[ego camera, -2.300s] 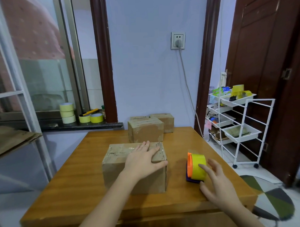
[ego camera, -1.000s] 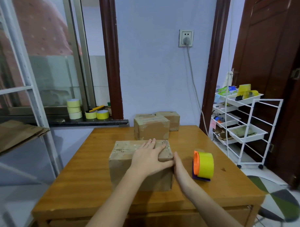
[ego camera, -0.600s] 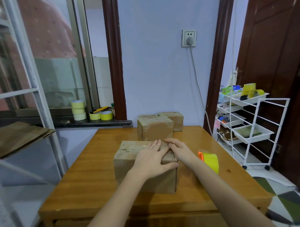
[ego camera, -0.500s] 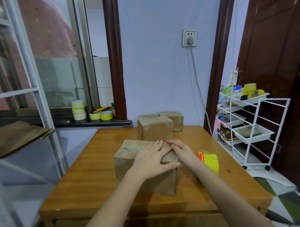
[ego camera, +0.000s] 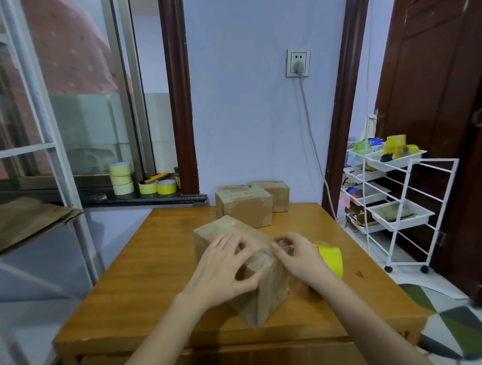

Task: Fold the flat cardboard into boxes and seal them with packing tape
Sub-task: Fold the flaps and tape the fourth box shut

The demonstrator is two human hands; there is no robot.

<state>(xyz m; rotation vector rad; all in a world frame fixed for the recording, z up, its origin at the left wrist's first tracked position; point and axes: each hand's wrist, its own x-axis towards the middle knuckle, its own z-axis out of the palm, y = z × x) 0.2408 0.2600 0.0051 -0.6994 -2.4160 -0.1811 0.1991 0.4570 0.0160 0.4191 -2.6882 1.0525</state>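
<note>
A: Where is the cardboard box (ego camera: 248,266) sitting?

B: On the wooden table (ego camera: 144,267), turned so one corner points toward the table's near edge. The left hand (ego camera: 223,270) lies over its top, fingers curled across the upper edge and thumb hooked onto the near face, so it grips the box. The right hand (ego camera: 297,258) is at the box's right upper edge, fingers bent and fingertips touching the cardboard; whether they pinch anything there I cannot tell.

A: What is close to the fingers?

B: Just right of the right hand, partly hidden behind it, stands the yellow tape dispenser (ego camera: 331,258) with an orange rim. Beyond both sets of fingertips, at the table's far edge, sit the finished boxes (ego camera: 245,209), near the gripped box but apart from it.

A: And open room?

B: Left of the left hand the tabletop runs bare to its left edge. Below the wrists a strip of bare wood lies between the box corner and the near edge. Off the table, far left of the fingers, flat cardboard (ego camera: 25,220) rests on a shelf, tape rolls (ego camera: 122,178) on the sill, and a white cart (ego camera: 398,193) stands to the right.
</note>
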